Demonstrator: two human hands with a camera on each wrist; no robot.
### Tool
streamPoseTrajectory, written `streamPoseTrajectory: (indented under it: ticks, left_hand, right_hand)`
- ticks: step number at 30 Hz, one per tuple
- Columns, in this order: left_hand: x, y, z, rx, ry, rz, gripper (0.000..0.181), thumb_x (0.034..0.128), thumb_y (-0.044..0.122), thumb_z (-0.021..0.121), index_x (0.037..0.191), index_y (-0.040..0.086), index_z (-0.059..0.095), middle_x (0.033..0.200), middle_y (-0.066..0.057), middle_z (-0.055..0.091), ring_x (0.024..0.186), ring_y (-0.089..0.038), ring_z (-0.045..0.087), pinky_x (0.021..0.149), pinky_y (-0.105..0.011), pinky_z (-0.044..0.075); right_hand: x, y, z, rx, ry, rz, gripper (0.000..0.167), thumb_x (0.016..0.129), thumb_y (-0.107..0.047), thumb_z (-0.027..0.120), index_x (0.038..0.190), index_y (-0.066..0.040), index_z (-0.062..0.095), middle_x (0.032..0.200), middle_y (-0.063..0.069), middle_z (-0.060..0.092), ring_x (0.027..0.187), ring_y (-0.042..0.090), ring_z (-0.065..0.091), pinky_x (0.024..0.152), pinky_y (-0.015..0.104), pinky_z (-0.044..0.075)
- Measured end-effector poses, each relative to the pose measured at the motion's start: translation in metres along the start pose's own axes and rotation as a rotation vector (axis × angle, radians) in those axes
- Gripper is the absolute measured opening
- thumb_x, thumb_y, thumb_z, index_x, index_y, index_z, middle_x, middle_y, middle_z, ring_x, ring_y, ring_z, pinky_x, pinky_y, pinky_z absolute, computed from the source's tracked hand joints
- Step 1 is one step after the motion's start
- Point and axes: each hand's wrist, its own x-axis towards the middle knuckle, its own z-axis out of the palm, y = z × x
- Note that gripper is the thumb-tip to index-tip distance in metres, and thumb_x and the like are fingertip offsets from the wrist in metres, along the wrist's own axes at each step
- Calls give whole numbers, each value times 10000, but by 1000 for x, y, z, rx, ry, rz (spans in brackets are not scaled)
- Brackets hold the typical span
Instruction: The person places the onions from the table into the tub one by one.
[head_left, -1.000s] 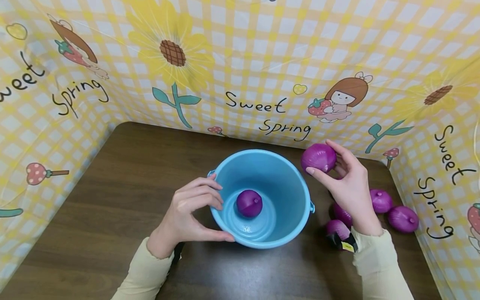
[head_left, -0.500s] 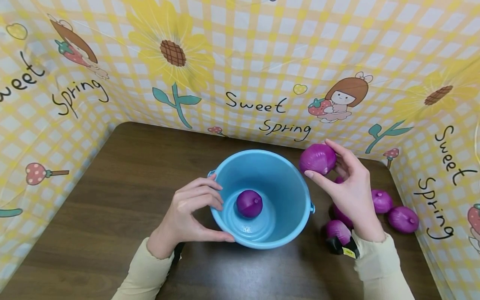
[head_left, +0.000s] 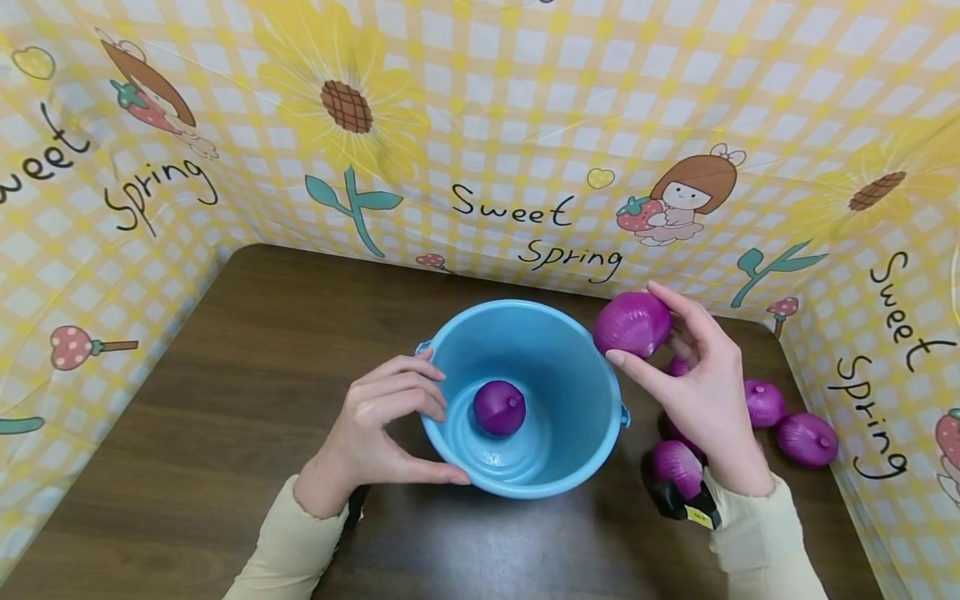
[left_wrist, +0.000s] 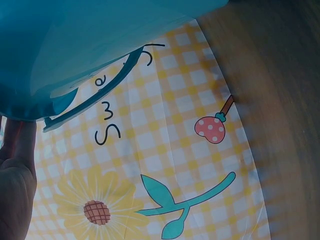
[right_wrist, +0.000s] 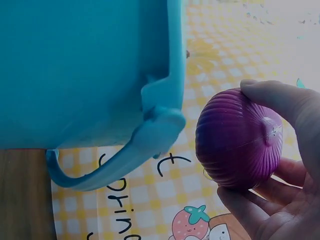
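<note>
A light-blue bucket [head_left: 570, 425] stands upright on the table with one purple toy onion [head_left: 499, 407] lying on its bottom. My left hand [head_left: 382, 417] holds the bucket's left rim, fingers bent over the edge and thumb along the near side. In the left wrist view, the bucket's wall [left_wrist: 100, 40] fills the top. My right hand [head_left: 697, 367] grips another purple onion [head_left: 633, 323] between thumb and fingers, beside the bucket's upper right rim. The right wrist view shows this ribbed onion [right_wrist: 237, 140] in the fingers, apart from the bucket.
Several more purple onions lie right of the bucket, such as a far-right onion [head_left: 807, 439] and a near onion [head_left: 677, 468]; some are partly hidden by the right hand and its black wrist strap [head_left: 667, 500]. Yellow checked cloth [head_left: 510, 125] walls the brown table [head_left: 225, 417].
My right hand has shifted slightly left and down with the onion, a little closer to the bucket rim. The left hand, the bucket and the onion inside have stayed put.
</note>
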Motion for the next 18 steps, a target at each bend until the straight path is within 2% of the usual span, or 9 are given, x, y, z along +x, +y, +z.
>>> streamPoseTrajectory:
  ticks: [11, 18]
  left_hand:
    - [1, 0, 0, 2, 2, 8, 567, 609, 543, 962, 787, 88, 674, 814, -22, 685, 932, -289, 644, 1020, -588, 482]
    - [1, 0, 0, 7, 1, 7, 569, 615, 549, 957, 786, 88, 671, 812, -6, 682, 930, -287, 646, 1021, -589, 481]
  right_hand:
    - [-5, -11, 2, 10, -27, -18, 825, 736, 53, 895, 1447, -218, 576, 1379, 12, 593, 1155, 198, 631, 933, 233, 546]
    - [-8, -14, 5, 12, -42, -36, 850, 705, 101, 894, 1445, -174, 578, 1355, 36, 603, 1146, 193, 633, 931, 224, 547]
